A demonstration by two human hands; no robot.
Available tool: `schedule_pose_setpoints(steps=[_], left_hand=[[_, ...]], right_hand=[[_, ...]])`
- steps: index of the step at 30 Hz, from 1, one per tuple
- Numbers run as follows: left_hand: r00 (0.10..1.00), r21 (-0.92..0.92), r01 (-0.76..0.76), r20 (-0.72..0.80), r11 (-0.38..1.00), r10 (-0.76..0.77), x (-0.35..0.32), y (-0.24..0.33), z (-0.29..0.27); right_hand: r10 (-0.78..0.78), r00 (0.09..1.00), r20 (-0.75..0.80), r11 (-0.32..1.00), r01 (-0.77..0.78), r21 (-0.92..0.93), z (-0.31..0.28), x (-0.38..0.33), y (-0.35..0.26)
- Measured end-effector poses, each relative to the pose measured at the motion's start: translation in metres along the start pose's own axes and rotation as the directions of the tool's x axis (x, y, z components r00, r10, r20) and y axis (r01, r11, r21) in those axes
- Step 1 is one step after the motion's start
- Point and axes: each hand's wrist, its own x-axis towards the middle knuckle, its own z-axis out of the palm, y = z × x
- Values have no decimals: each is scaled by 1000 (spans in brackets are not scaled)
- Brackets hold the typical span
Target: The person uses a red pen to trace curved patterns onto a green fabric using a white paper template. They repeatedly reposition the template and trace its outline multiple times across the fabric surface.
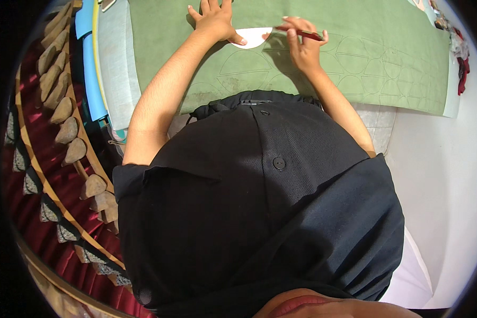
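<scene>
Head view: we see the white template (253, 37), a thin, stiff-looking card, lying flat on the green fabric (387, 63). Our left hand (213, 21) presses it down, fingers spread. Our right hand (302, 45) pinches a red pencil (305, 34) at its edge (light stuff, likely to slide). Best held by flat pressure. The fabric looks limp, draped over the worktop (379, 122).

Layout on the worktable
Template (253, 37) lies on cloth sheet (355, 58); left hand (214, 21) on template's left, right hand (302, 47) with pencil (305, 34) just right.
</scene>
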Motion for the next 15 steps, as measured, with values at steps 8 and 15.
schedule_pose_setpoints(steps=[8,15], left_hand=[[999,13,-22,-23,1000,22,4,-3,4],[997,29,-60,-40,998,61,6,-5,6]], right_hand=[[-106,988,114,966,130,-225,1,-20,-6],[-253,933,255,867,336,-368,11,-27,-1]])
